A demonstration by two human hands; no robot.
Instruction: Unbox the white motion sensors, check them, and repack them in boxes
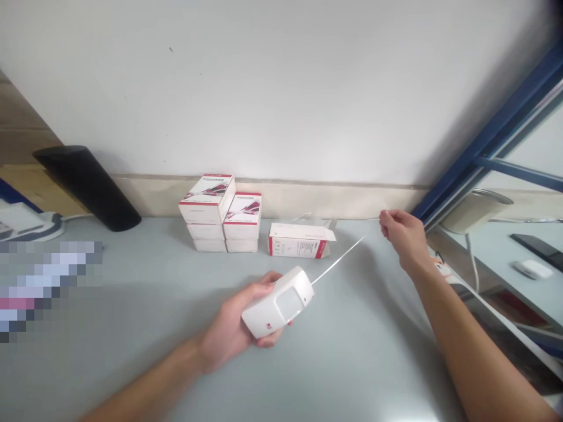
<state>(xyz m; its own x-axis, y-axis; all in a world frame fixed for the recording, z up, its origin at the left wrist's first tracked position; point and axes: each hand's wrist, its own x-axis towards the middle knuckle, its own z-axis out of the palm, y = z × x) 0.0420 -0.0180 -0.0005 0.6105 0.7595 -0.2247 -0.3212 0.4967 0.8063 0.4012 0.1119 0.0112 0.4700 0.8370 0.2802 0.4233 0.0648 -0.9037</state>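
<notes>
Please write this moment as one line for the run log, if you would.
left hand: holds white motion sensor | right hand: pinches thin white wire | nearby: stacked red-and-white boxes

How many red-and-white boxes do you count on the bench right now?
6: three boxes stacked at left, two boxes stacked beside them, one box lying apart to their right. More could hide behind the stacks.

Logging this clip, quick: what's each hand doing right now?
Left hand: closed around a white plastic sensor housing.
Right hand: pinching a thin white wire.
</notes>
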